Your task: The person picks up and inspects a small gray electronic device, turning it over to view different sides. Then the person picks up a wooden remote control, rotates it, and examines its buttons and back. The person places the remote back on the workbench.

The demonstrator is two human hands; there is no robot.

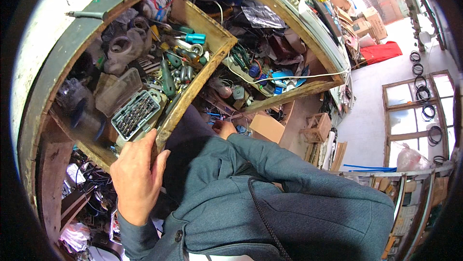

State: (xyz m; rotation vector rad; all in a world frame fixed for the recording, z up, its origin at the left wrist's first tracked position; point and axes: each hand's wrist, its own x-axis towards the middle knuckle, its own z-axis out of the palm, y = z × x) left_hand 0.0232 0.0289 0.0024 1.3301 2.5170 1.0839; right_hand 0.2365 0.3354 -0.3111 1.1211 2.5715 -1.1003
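Observation:
My left hand (140, 174) grips the front edge of an open wooden drawer (208, 63), its index finger beside an open plastic case of drill bits (135, 114). The case's clear lid (118, 92) is raised. Around it lie a green-handled tool (169, 78), a teal-handled tool (194, 38), grey tape-like rolls (120, 45) and jumbled small metal parts. My right hand (224, 128) is lower and further right, beside my dark-clothed leg, with fingers curled; what they hold, if anything, is unclear.
A second open drawer (318, 68) holds tangled tools, crossed by a white cable (308, 75). A cardboard box (265, 128) and wooden stool (316, 128) stand right of my legs. Cluttered shelving (410, 198) lines the right; more tangled cables (89, 184) lie below the left drawer.

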